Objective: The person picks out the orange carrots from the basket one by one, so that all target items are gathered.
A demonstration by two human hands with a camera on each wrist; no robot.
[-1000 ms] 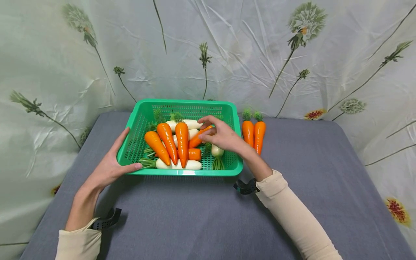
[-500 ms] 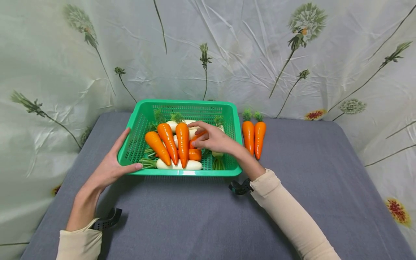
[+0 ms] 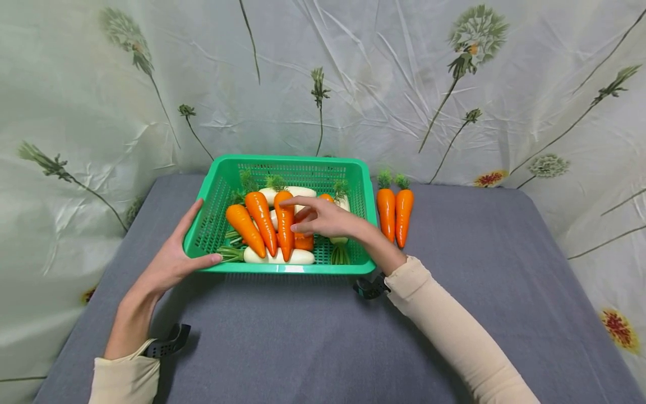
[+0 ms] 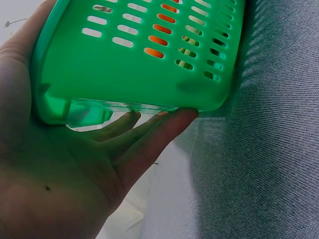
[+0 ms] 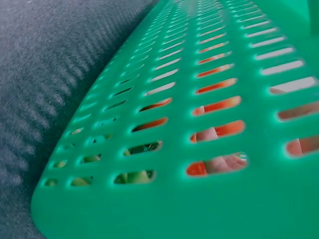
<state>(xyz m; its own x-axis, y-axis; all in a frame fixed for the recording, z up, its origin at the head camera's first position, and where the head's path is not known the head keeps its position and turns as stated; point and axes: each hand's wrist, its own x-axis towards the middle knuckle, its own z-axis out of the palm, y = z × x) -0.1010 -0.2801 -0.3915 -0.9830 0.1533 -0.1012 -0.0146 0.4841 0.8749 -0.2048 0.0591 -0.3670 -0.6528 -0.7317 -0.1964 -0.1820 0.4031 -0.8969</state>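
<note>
Glossy, tapering orange carrot [image 3: 286,242] under right hand [image 3: 325,217], fingers [image 3: 304,201] parted; left hand [image 3: 170,261] grips green basket [image 3: 323,269]

Glossy orange carrot [image 3: 285,235] lying in green basket [image 3: 290,269]

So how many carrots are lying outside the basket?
2. The first carrot lies on the table just right of the green basket; the second carrot is beside it, farther right. The right forearm could hide more.

No lettering, label, brand, number or sign is legible in the head or either wrist view.
</note>
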